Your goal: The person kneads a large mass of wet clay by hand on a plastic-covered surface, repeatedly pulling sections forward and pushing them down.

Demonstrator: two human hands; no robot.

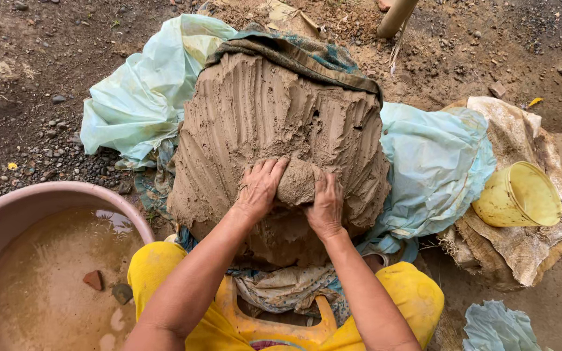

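Note:
A big mound of wet grey-brown clay (274,123) stands in front of me, its face scored with finger grooves. Both hands press on a smaller lump of clay (296,183) at the mound's near side. My left hand (259,188) cups the lump from the left, fingers curled over its top. My right hand (326,205) grips it from the right. Clay smears cover both hands. Pale blue-green plastic sheet (141,97) and a dark cloth (300,55) lie under and behind the mound.
A pink basin (8,208) of muddy water sits at the lower left with small stones in it. A yellow tub (520,195) lies tipped on sacking (521,130) at the right. Bare dirt and pebbles surround everything. A bamboo pole (395,16) stands at the top.

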